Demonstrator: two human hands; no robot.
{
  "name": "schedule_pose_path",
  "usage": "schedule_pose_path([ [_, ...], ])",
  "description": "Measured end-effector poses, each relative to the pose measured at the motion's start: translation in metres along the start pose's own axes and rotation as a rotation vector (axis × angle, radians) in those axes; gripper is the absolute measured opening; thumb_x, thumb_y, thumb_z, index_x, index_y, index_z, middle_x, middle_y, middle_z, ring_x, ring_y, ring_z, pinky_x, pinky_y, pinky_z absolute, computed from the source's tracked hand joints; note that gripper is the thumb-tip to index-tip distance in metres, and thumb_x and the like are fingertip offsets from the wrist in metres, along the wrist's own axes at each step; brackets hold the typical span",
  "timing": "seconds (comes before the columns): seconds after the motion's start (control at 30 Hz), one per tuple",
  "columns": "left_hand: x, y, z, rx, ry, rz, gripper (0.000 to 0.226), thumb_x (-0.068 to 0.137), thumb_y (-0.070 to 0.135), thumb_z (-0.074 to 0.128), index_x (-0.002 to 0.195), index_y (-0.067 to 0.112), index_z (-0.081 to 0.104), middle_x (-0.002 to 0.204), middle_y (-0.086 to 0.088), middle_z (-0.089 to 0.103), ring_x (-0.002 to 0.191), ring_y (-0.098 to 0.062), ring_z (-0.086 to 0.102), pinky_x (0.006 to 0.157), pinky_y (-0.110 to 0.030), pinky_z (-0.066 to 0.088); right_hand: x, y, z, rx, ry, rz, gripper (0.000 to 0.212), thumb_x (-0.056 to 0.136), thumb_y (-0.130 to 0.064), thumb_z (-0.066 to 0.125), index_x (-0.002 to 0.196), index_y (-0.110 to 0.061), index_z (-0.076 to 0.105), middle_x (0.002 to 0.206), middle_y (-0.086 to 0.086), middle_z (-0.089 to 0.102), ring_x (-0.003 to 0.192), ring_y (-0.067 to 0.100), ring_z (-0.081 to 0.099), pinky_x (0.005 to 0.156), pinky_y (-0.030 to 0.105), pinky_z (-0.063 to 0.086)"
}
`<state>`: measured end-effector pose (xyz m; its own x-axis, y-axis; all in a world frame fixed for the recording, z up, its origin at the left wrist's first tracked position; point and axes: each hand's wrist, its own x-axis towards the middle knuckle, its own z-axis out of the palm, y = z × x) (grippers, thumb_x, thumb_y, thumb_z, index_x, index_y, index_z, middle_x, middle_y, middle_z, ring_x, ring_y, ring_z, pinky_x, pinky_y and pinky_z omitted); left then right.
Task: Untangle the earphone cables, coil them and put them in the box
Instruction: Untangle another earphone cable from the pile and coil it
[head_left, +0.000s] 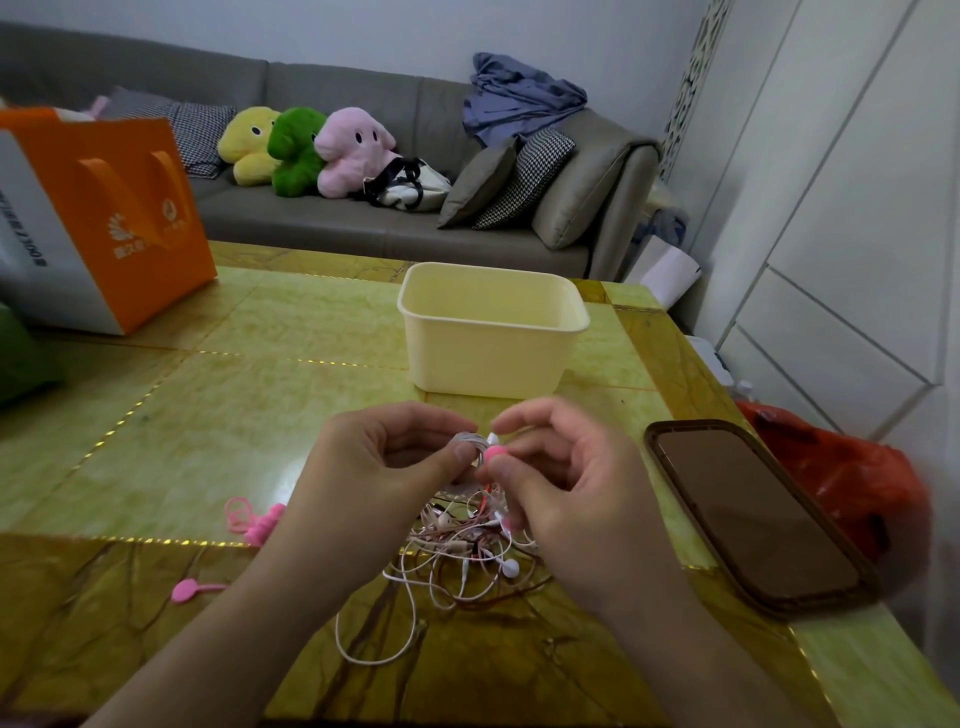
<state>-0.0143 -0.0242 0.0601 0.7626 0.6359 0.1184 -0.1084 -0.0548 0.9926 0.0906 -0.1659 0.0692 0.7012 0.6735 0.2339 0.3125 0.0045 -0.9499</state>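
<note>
My left hand (379, 467) holds a small coil of white earphone cable (470, 446) between thumb and fingers, above the table. My right hand (561, 467) pinches a pink cable tie (492, 453) at that coil. Below both hands lies a tangled pile of white and reddish earphone cables (467, 551) on the table. The pale yellow box (493, 332) stands open just beyond my hands, and I see nothing inside it.
Loose pink cable ties (249, 517) and another pink tie (189, 591) lie left of the pile. A phone in a brown case (753, 514) lies to the right, near a red plastic bag (852, 478). An orange paper bag (104, 218) stands far left. A sofa is behind the table.
</note>
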Motion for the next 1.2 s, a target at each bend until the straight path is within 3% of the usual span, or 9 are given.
schedule_pose_path([
  [0.13,0.001,-0.002,-0.001,0.039,0.016,0.017,0.014,0.085,0.005,0.08,0.099,0.01,0.08,0.088,-0.01,0.082,0.083,-0.028,0.08,0.079,-0.035,0.065,-0.001,0.002,0.002,-0.112,0.021,0.001,0.015,0.091,-0.005,0.081,0.085,-0.017,0.074,0.075,-0.005,0.079,0.064,0.008,0.073,0.061,0.024,0.056],
  [0.3,0.001,-0.002,-0.001,0.064,0.032,0.006,0.013,0.087,0.006,0.08,0.098,0.013,0.081,0.087,-0.008,0.081,0.082,-0.027,0.08,0.08,-0.039,0.064,-0.002,-0.002,-0.003,-0.149,0.055,0.012,0.016,0.093,-0.013,0.081,0.082,-0.021,0.072,0.074,-0.001,0.077,0.055,0.008,0.068,0.053,0.034,0.059],
  [0.4,0.003,-0.004,-0.003,0.111,0.089,-0.011,0.012,0.088,0.009,0.081,0.096,0.017,0.081,0.086,-0.003,0.082,0.08,-0.022,0.08,0.078,-0.036,0.062,0.001,-0.008,-0.013,-0.1,0.094,0.027,0.015,0.096,-0.013,0.077,0.084,-0.019,0.07,0.073,0.003,0.076,0.043,0.003,0.055,0.045,0.019,0.043],
  [0.5,0.004,-0.004,-0.005,0.111,0.12,-0.017,0.01,0.089,0.011,0.081,0.095,0.019,0.082,0.085,-0.002,0.082,0.079,-0.021,0.08,0.079,-0.037,0.062,0.002,-0.007,-0.016,-0.158,0.074,0.027,0.012,0.096,-0.015,0.077,0.085,-0.018,0.073,0.072,0.0,0.077,0.049,0.001,0.06,0.051,0.014,0.045],
  [0.67,0.001,-0.004,0.001,0.058,0.052,-0.002,0.01,0.088,0.01,0.081,0.096,0.016,0.081,0.087,-0.007,0.081,0.081,-0.025,0.08,0.075,-0.035,0.06,-0.003,-0.001,-0.002,-0.237,-0.018,-0.027,0.013,0.096,-0.011,0.076,0.089,-0.022,0.078,0.075,-0.009,0.078,0.071,0.004,0.075,0.065,0.021,0.058],
  [0.8,-0.001,-0.003,0.005,0.03,0.007,-0.012,0.01,0.088,0.01,0.079,0.094,0.017,0.082,0.089,-0.008,0.081,0.082,-0.027,0.08,0.075,-0.035,0.06,-0.005,0.006,0.006,-0.383,0.007,-0.072,0.016,0.096,-0.017,0.077,0.085,-0.025,0.068,0.072,-0.013,0.076,0.064,0.006,0.071,0.055,0.019,0.05],
  [0.9,-0.001,-0.003,0.003,0.026,-0.017,-0.024,0.012,0.089,0.009,0.079,0.093,0.02,0.082,0.091,-0.009,0.081,0.083,-0.028,0.079,0.076,-0.035,0.06,-0.004,0.01,0.007,-0.459,0.004,-0.052,0.019,0.092,-0.023,0.077,0.08,-0.025,0.063,0.069,-0.011,0.074,0.062,0.01,0.07,0.058,0.037,0.058],
  [1.03,-0.004,-0.001,0.006,0.074,-0.072,-0.014,0.011,0.09,0.008,0.079,0.096,0.017,0.082,0.093,-0.008,0.08,0.082,-0.029,0.079,0.078,-0.04,0.064,-0.004,0.013,0.007,-0.534,0.06,-0.088,0.018,0.088,-0.028,0.073,0.076,-0.025,0.059,0.065,-0.007,0.068,0.063,0.013,0.066,0.057,0.044,0.057],
  [1.2,-0.005,0.002,0.01,0.049,-0.081,-0.035,0.011,0.09,0.005,0.078,0.098,0.011,0.081,0.094,-0.008,0.08,0.076,-0.03,0.079,0.068,-0.039,0.066,-0.008,0.01,0.009,-0.724,0.117,-0.208,0.018,0.094,-0.04,0.064,0.097,-0.033,0.048,0.07,-0.007,0.06,0.068,0.02,0.06,0.055,0.043,0.05],
])
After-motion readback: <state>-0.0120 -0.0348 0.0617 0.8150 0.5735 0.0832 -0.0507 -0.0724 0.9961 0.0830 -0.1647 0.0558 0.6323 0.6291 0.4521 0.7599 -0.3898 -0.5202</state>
